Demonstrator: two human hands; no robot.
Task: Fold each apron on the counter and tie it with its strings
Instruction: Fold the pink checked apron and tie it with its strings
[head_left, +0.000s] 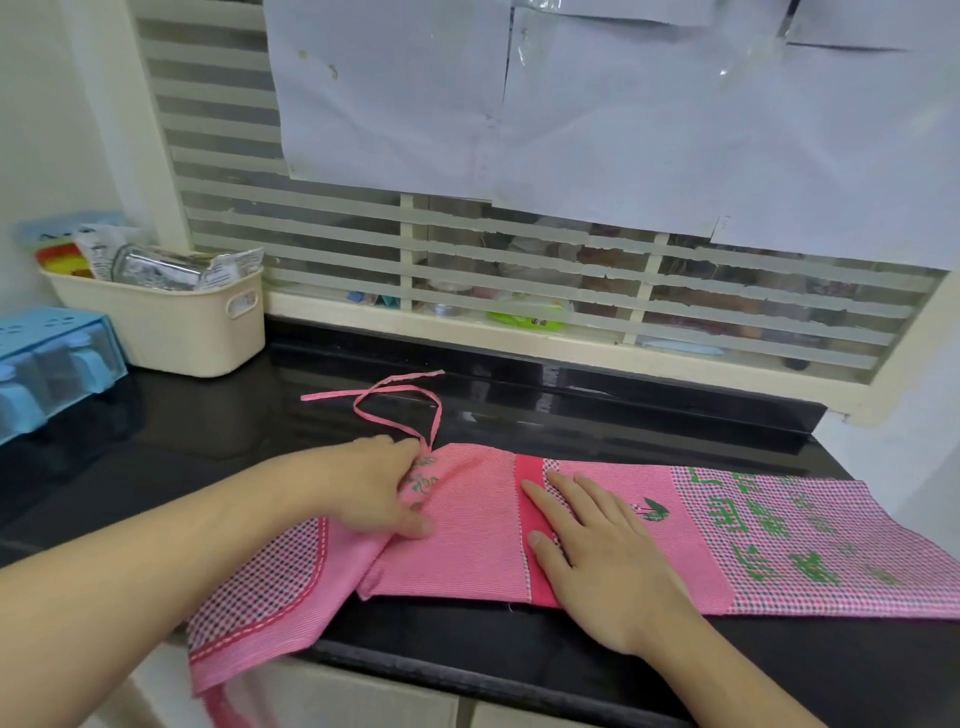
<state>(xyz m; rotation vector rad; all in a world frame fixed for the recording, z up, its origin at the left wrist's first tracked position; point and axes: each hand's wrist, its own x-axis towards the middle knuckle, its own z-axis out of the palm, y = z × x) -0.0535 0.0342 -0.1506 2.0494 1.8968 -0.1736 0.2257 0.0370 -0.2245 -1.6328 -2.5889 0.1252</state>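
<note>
Head view, from the left: the left hand (382, 488) pinches a bunched fold of the pink checked apron (597, 535), whose corner droops off the black bench (156, 431) edge and could drag the cloth askew. Its string (397, 402) lies looped behind. The right hand (597, 551), fingers spread flat, presses the red band.
</note>
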